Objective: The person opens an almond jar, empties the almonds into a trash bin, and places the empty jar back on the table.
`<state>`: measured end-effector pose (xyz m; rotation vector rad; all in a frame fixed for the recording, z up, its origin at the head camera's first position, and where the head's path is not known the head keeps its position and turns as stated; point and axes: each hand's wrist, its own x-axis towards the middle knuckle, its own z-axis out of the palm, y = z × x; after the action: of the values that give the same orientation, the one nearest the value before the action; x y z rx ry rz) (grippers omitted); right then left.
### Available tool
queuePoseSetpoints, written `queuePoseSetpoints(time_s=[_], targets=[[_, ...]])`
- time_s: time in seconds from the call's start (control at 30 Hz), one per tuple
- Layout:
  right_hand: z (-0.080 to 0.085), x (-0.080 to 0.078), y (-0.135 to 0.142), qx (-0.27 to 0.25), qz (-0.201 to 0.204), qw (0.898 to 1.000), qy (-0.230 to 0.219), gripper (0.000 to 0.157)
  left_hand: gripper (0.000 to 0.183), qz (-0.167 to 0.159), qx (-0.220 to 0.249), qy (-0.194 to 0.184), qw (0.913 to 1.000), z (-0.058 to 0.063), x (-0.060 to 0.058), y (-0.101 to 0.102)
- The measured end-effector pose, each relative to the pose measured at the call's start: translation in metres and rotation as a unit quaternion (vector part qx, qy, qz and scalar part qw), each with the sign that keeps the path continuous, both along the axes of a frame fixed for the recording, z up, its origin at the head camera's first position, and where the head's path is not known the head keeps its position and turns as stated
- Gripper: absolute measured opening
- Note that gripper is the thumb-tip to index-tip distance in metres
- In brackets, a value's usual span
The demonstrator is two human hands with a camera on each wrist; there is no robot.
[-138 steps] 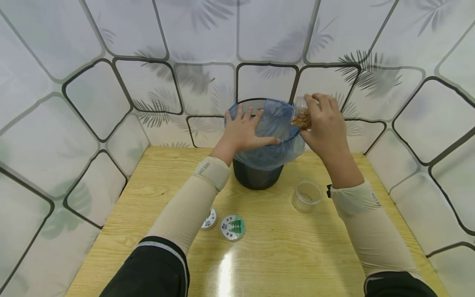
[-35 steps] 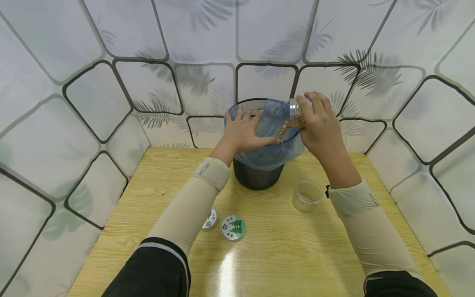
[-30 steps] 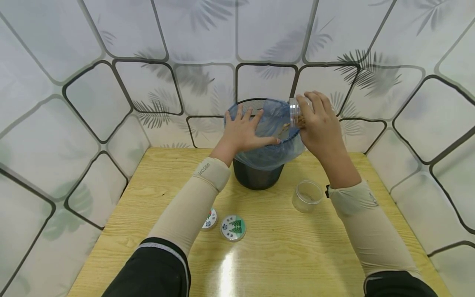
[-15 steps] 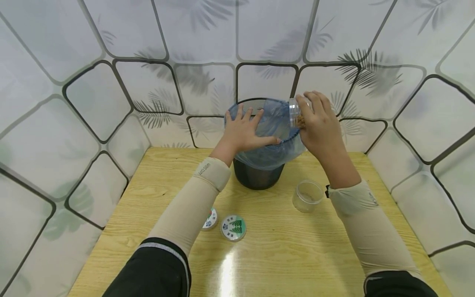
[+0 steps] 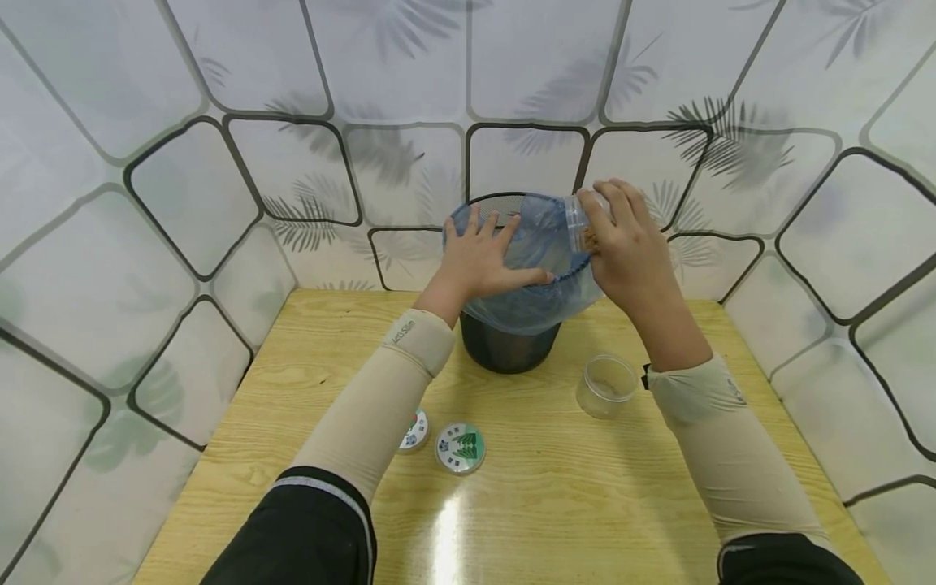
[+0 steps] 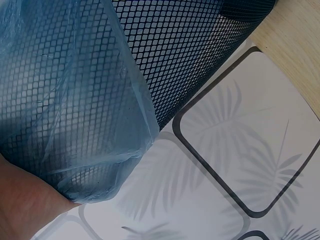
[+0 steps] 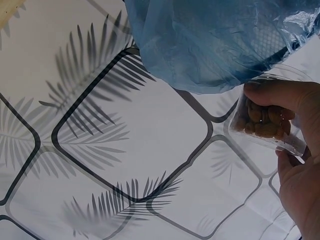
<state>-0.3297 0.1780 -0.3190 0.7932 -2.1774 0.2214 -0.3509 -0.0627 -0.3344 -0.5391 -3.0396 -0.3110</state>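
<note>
My right hand [image 5: 630, 244] grips a clear plastic jar [image 5: 578, 226], tipped on its side with its mouth over the right rim of a bin. Brown nut-like pieces [image 7: 264, 120] lie inside the jar in the right wrist view. The black mesh bin [image 5: 509, 348] stands at the back of the table, lined with a blue plastic bag [image 5: 541, 307] folded over its rim. My left hand [image 5: 478, 258] lies across the bin's left rim with fingers spread, touching the bag. In the left wrist view, part of that hand shows against the blue bag [image 6: 90, 125].
An open clear jar [image 5: 606, 387] stands on the wooden table [image 5: 541, 504] right of the bin. Two round lids with printed labels, one green and white [image 5: 460, 448], the other partly under my left sleeve [image 5: 415, 431], lie in front. Patterned cloth walls close in behind and at both sides.
My right hand has moved slightly left and tipped the jar further over the bin. Pieces were falling into the bag about a second ago. My left hand has stayed in place.
</note>
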Motion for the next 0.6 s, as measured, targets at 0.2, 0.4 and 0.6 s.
queuePoseSetpoints(time_s=[0.2,0.4,0.6], targets=[[-0.0007,-0.0007,-0.0001,0.008,0.009,1.0,0.0,0.07,0.114,0.001,0.001,0.001,1.0,-0.0011,-0.0003,0.0003],[-0.0004,0.0003,-0.0005,0.021,0.014,1.0,0.001,0.069,0.113,0.005,-0.01,0.003,0.9999,-0.0022,-0.0016,0.0006],[0.0,0.0012,-0.0006,0.025,0.011,1.0,0.002,0.071,0.113,0.005,-0.011,0.003,0.9999,-0.0009,-0.0002,0.0009]])
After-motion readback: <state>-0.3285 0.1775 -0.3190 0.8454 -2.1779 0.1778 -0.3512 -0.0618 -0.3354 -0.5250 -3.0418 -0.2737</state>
